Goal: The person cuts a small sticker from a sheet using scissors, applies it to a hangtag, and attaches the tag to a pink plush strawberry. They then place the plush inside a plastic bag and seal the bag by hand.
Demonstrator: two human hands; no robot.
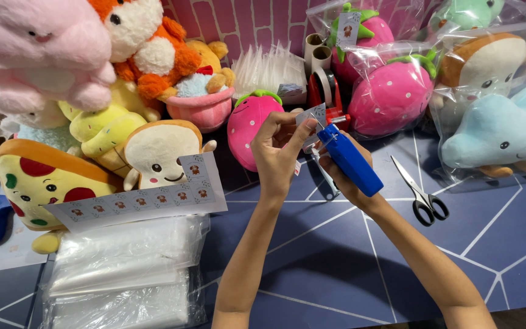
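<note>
Here, at the centre of the frame, the right hand [343, 176] wraps around a blue tagging gun [349, 159], fingers closed on its body. The gun's long axis runs diagonally, its butt toward the lower right and its needle end aimed at the upper left. There the left hand [277, 152] pinches a small grey paper tag [315, 116] between thumb and fingertips, the other fingers curled, the tag held upright against the gun's tip.

Just behind both hands lies a pink strawberry plush [249, 125], with a red tape dispenser [330, 100] beside it. Right of the gun, a pair of scissors [421, 195] rests on the dark blue table [336, 256], blades pointing to the upper left. Bagged plush toys [488, 97] crowd the upper right. A toast plush [156, 152] and a strip of tags [147, 198] sit at left, above a stack of clear bags [123, 274]. Open table shows in the lower middle and lower right, under the forearms
</note>
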